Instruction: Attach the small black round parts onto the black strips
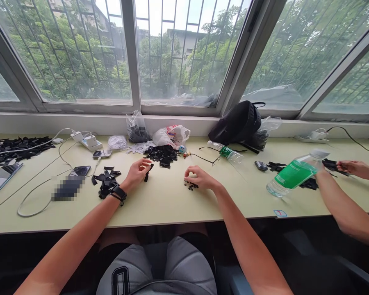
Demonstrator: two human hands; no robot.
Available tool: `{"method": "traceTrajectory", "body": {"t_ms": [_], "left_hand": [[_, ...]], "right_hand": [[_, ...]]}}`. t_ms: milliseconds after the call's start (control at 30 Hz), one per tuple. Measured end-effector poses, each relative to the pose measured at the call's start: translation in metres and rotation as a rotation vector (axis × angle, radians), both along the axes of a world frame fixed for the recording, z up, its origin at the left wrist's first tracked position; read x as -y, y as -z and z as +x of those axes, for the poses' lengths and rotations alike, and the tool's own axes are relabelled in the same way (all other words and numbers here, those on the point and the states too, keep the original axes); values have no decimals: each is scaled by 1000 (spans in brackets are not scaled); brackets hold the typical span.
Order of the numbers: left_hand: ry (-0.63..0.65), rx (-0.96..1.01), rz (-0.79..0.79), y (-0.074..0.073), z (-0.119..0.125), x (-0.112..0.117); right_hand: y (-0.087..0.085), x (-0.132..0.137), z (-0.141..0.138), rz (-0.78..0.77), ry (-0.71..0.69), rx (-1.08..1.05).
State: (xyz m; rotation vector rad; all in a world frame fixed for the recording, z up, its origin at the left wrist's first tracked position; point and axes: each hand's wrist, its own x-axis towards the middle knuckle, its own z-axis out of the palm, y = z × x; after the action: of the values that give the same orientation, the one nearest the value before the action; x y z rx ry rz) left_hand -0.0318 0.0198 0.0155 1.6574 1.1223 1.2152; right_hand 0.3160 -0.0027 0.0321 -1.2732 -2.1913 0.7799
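Note:
My left hand (pixel 138 172), with a black watch on the wrist, pinches a small flat black strip (pixel 147 175) just above the pale green table (pixel 166 200). My right hand (pixel 199 177) rests on the table with its fingers curled over several tiny black rings (pixel 190 186); whether it grips one is hidden. A heap of black strips (pixel 162 155) lies just beyond both hands. A smaller pile of black strips (pixel 106 180) sits left of my left wrist.
Phones (pixel 80 170) and white charger cables (pixel 33 205) lie at the left, plastic bags (pixel 172 135) and a black bag (pixel 236 123) along the window sill. At the right, another person's hands (pixel 353 167) work beside a green-labelled water bottle (pixel 295 174).

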Motion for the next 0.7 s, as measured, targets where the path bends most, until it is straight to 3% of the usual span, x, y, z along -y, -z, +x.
{"method": "traceTrajectory", "body": {"t_ms": [367, 500, 700], "left_hand": [[35, 3, 17, 3, 2, 0], [42, 2, 14, 2, 2, 0], [45, -15, 11, 3, 2, -2]], "right_hand": [[-1, -3, 7, 79, 123, -27], [-8, 0, 10, 86, 63, -32], [-2, 0, 7, -35, -6, -56]]}}
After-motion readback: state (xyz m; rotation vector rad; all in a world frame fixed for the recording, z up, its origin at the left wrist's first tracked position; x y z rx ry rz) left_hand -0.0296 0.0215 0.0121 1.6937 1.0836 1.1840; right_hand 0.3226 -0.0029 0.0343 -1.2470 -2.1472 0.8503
